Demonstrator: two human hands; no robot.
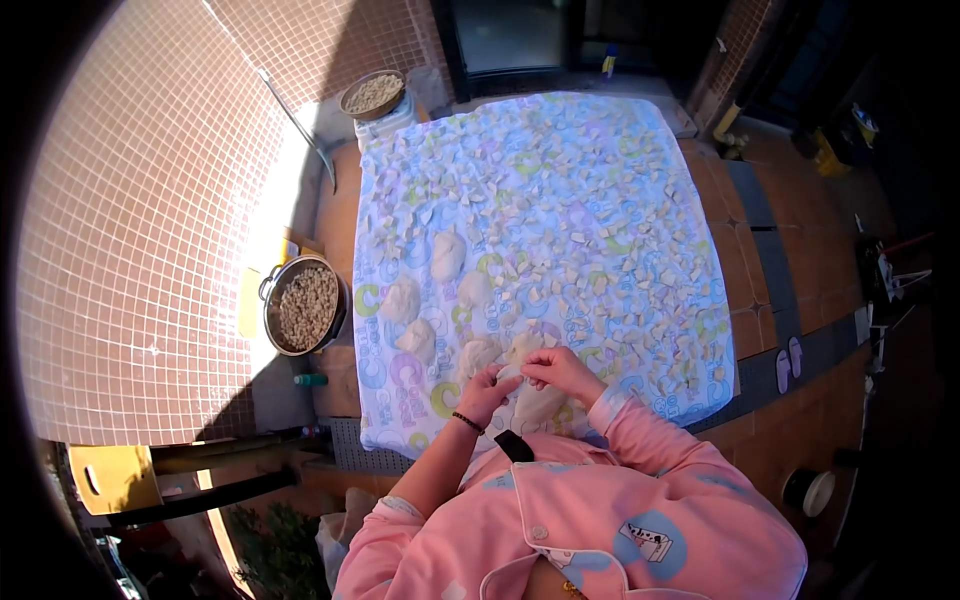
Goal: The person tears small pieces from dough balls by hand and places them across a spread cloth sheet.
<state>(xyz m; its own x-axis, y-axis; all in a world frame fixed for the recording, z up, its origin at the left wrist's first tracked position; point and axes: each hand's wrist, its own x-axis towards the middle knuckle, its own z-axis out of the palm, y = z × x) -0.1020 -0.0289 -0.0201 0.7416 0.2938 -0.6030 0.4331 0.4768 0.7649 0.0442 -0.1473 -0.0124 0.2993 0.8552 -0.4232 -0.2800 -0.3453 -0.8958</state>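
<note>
My left hand (484, 394) and my right hand (563, 371) meet at the near edge of a patterned cloth (383, 408). Their fingers are closed in a pinch around pale dough (512, 373); its exact shape is partly hidden by the fingers. Just below the hands lies a larger smooth dough lump (540, 408). Further dough lumps sit to the left and ahead, among them a tall one (448, 256) and a rounder one (402, 300). Many small torn dough pieces (640, 215) are scattered across the middle, far and right parts of the cloth.
A metal pot (343, 312) full of pale nuggets stands left of the cloth, near a tiled wall (150, 230). Another full bowl (347, 100) rests on a stand at the far left corner. Slippers (783, 371) lie on the floor to the right.
</note>
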